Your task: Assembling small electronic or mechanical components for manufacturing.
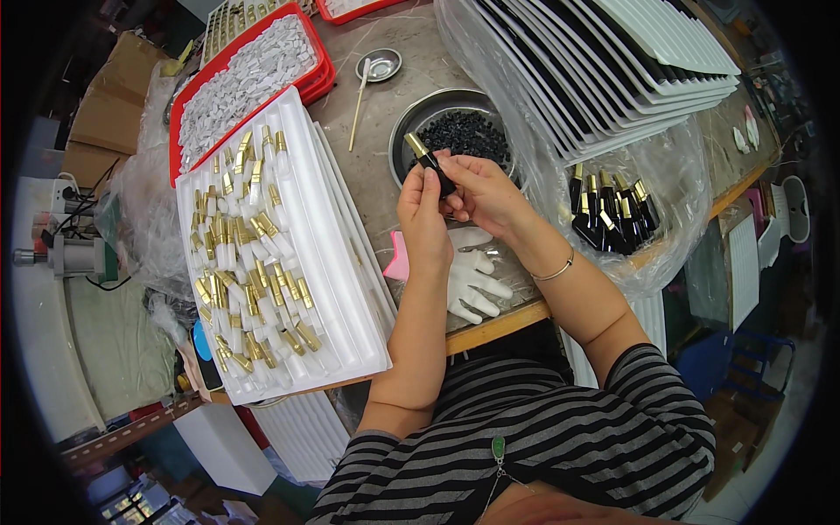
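Note:
Above the near part of the table, both my hands are closed round one black cosmetic tube with a gold end [426,156], tilted with the gold end up and to the left. My left hand [423,214] grips it from the left with the thumb along it. The fingers of my right hand [486,194] pinch its lower black part, which they partly hide. Just behind the hands is a round metal bowl [395,131] of small black pieces. At my left, many gold-and-clear pieces [254,284] lie in a white ridged tray [350,346].
Several black-and-gold tubes [610,214] rest on clear plastic film at right, before a tall stack of trays [604,87]. A white glove [477,284] lies under my wrists. Behind stand a red tray [328,74] of pale pieces and a small metal dish [385,63] with a stick [357,122].

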A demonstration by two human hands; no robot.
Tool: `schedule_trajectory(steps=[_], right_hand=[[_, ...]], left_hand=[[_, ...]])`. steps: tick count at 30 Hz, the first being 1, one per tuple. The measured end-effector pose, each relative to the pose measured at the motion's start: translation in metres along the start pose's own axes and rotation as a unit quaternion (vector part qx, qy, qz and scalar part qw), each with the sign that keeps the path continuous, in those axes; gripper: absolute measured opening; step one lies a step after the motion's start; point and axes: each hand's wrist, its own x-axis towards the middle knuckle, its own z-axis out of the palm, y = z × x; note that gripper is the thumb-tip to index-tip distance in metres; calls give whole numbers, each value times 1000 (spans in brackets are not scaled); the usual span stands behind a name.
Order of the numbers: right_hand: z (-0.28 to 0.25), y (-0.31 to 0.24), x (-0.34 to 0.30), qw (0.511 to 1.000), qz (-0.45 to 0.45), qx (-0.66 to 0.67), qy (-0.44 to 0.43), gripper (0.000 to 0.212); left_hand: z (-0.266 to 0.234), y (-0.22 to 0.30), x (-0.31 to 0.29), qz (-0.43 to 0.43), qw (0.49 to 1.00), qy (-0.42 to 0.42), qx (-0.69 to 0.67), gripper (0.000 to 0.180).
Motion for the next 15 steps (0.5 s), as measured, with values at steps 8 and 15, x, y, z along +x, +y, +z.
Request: schedule_trajectory(steps=[8, 15], right_hand=[[2, -4, -1, 999, 19, 30, -14, 27], [-11, -2, 5, 993, 73, 66, -68, 31]], left_hand=[[-7, -3, 2, 0, 1000, 2, -20, 27], [-8, -2, 3, -3, 1000, 13, -5, 26]])
